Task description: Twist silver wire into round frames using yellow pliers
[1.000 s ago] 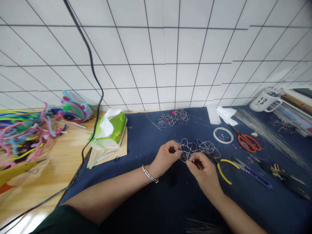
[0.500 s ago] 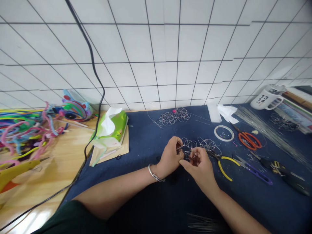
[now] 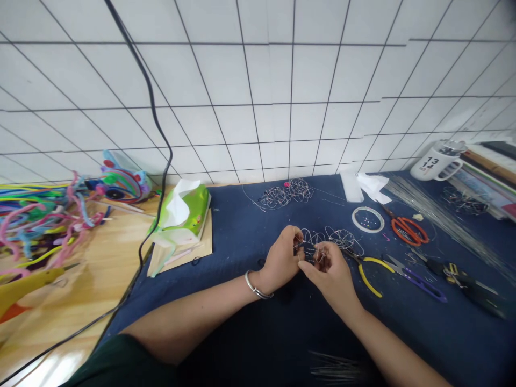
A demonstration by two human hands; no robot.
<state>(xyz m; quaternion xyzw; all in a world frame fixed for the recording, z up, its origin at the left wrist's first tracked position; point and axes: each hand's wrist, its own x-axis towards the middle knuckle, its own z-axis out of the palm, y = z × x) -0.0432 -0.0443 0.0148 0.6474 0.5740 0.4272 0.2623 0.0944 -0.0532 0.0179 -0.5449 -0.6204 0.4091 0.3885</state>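
Both my hands are closed on a piece of looped thin wire (image 3: pixel 312 236) above the dark blue cloth (image 3: pixel 237 231). My left hand (image 3: pixel 282 255), with a silver bangle at the wrist, pinches its left side. On the other side my right hand (image 3: pixel 328 266) grips it with bent fingers. The exact spots where the fingertips meet the wire are partly hidden. Just beyond my right hand lies another bundle of looped wire (image 3: pixel 342 236), close to yellow-handled pliers (image 3: pixel 368 274). Farther back rests a tangle of wire loops (image 3: pixel 276 197) with a small pink bit on it.
To the right lie purple-handled scissors (image 3: pixel 423 285), orange-handled scissors (image 3: pixel 409 231), a round white dish (image 3: pixel 367 219), black-handled pliers (image 3: pixel 471 287) and straight wires (image 3: pixel 439 226). A white mug (image 3: pixel 433 163) stands behind. At left are a green tissue pack (image 3: pixel 193 207), a black cable (image 3: pixel 155 113) and colourful pipe cleaners (image 3: pixel 40 220).
The view has shifted very slightly, so the things at right appear a little farther left. Both hands stay on the looped wire, with only tiny finger movement.
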